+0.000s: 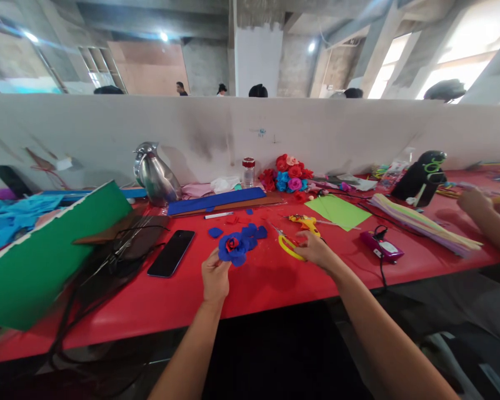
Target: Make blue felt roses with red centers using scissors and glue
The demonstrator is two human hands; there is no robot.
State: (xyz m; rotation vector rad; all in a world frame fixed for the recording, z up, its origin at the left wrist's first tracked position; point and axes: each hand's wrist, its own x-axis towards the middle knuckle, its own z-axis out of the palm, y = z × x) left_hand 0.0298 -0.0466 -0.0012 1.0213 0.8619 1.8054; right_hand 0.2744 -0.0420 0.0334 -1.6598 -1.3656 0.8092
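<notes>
My left hand (pixel 215 278) upright, flower (pixel 233 250) in its pinch; right hand (pixel 315 250) forward at scissors (pixel 281 243), grip unclear

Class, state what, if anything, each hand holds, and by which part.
Left hand: blue flower, from underneath. Right hand: at the scissors, by their yellow handle; grip unclear.

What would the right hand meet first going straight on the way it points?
Probably the scissors: their yellow handles lie right at the fingertips of the right hand. Whether they touch is hard to tell from this view.
</notes>
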